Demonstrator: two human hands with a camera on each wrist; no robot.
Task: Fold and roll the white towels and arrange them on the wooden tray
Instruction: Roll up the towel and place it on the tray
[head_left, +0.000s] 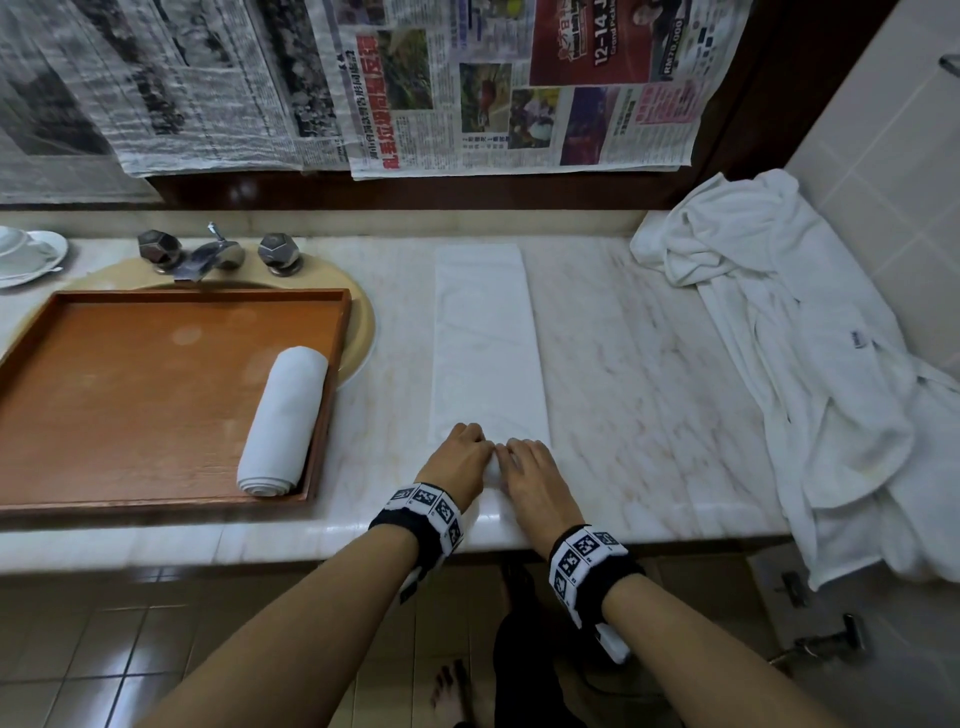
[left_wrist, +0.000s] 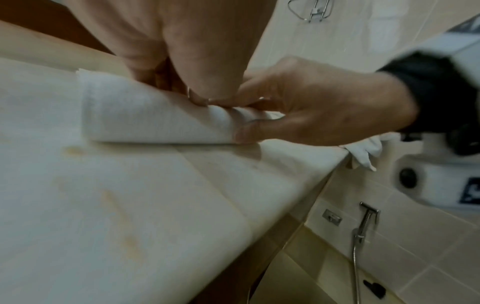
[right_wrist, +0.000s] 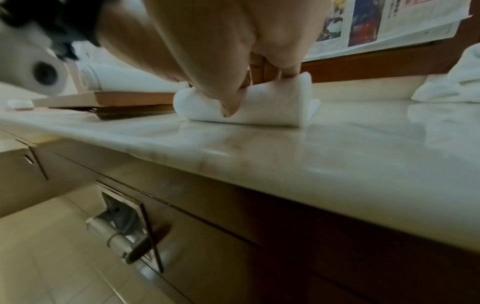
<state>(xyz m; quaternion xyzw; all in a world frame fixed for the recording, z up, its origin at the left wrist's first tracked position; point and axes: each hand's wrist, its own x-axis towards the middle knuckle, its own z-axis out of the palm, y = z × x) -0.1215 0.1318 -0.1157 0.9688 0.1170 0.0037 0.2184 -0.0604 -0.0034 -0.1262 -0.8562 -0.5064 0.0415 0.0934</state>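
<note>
Both hands are down side by side at the near end of the folded towel (head_left: 488, 343). The left hand (head_left: 460, 457) and the right hand (head_left: 530, 475) have fingers curled over the small roll started there, thumbs tucked against its near side, each clamped on the cloth. The rest of that towel lies flat as a long strip running away across the marble counter (head_left: 623, 338), its far end close to the back ledge. The roll sits just inside the counter's front edge, with bare marble open to the right of the strip.

Left of the hands, the wooden tray (head_left: 130, 395) sits partly over the sink, with one rolled towel (head_left: 283, 421) lying along its right wall. At the right end, a heap of white towels (head_left: 779, 322) spills over the counter's front edge; a small dark tag on it is too small to read. Newspaper sheets (head_left: 519, 88) hang behind, showing "12–14" and "RM70,000".
</note>
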